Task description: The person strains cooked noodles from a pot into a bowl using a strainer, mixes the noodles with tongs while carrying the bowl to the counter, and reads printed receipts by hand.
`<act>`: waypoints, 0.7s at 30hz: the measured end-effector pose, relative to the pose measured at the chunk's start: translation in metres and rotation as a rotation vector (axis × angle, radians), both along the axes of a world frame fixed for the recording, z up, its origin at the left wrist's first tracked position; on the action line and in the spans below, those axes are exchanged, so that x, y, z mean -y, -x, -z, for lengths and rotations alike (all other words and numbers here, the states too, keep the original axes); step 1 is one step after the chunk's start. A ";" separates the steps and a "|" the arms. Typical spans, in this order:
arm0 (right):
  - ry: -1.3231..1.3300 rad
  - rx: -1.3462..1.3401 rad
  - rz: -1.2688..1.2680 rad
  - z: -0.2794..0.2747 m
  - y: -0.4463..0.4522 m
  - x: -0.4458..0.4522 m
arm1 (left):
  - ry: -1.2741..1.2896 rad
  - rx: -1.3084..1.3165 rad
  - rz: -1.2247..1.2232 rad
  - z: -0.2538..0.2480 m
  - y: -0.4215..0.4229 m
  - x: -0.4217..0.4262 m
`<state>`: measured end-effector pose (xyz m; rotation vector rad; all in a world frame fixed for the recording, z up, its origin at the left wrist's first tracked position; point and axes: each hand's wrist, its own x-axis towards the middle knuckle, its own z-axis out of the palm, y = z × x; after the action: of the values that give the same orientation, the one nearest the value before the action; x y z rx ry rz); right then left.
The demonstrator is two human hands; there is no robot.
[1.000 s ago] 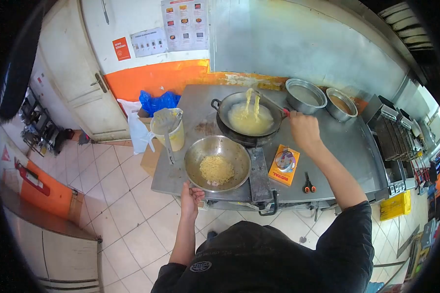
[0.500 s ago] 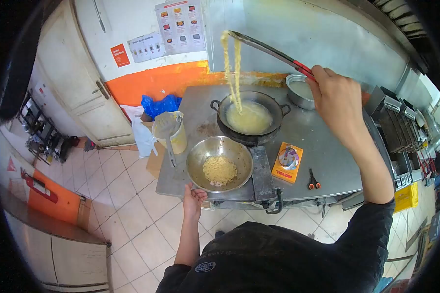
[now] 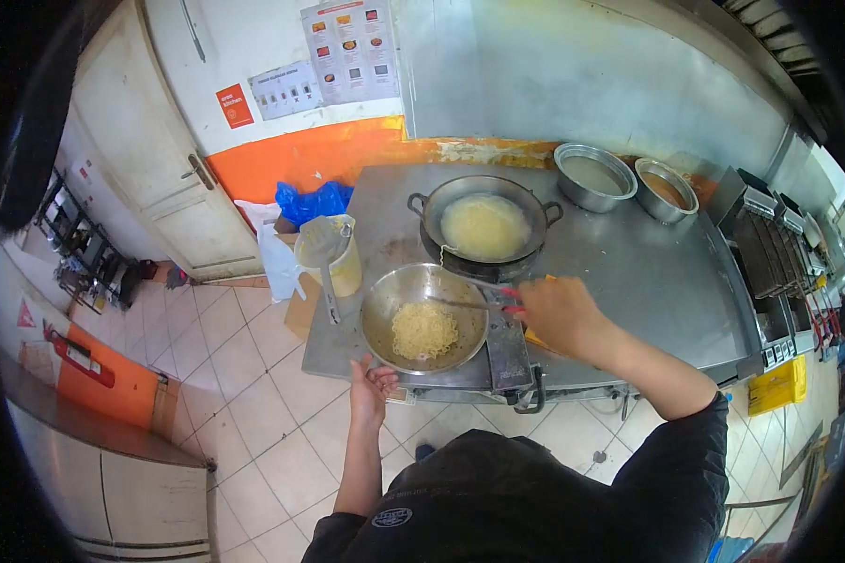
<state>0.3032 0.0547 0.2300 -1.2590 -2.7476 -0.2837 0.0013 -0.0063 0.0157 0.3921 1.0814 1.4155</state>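
A steel mixing bowl [image 3: 376,324] sits near the front edge of the counter with a heap of noodles [image 3: 424,330] in it. My right hand [image 3: 563,319] is closed around the red grips of metal tongs [image 3: 460,303], whose tips reach into the bowl above the noodles. My left hand [image 3: 373,380] is at the bowl's lower-left rim, palm up with the fingers loosely apart, seemingly touching its outer side. Behind the bowl, a dark wok [image 3: 429,211] on the burner holds pale, cloudy liquid. A thin noodle strand [image 3: 444,251] hangs over the wok's near rim.
Left of the bowl stands a plastic tub [image 3: 347,272] with a grey scoop-like tool [image 3: 327,272]. At the back are a metal pot [image 3: 565,178] and a smaller metal bowl [image 3: 645,192]. My right hand partly covers an orange box [image 3: 533,338]. Steel counter [image 3: 648,272] extends rightward.
My right hand has lowered the tongs from high above the wok into the bowl. The long noodles that hung from them are no longer raised. My left hand stays at the bowl's rim.
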 end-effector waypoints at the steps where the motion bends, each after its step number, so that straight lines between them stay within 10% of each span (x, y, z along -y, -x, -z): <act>1: 0.046 -0.027 0.089 -0.009 -0.002 -0.003 | 0.003 0.003 -0.002 0.001 0.001 -0.001; 9: 0.008 -0.244 0.468 0.014 -0.064 -0.116 | -0.005 0.031 -0.016 0.006 0.001 0.000; 15: 0.827 -0.676 0.763 0.064 -0.102 -0.176 | -0.012 0.041 -0.011 0.007 0.001 -0.001; 21: 0.689 -0.610 0.655 0.093 -0.055 -0.162 | 0.010 0.017 -0.009 0.006 0.000 -0.001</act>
<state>0.3584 0.2171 0.1373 -1.9478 -1.8763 0.9217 0.0018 -0.0052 0.0095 0.3681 1.0767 1.4186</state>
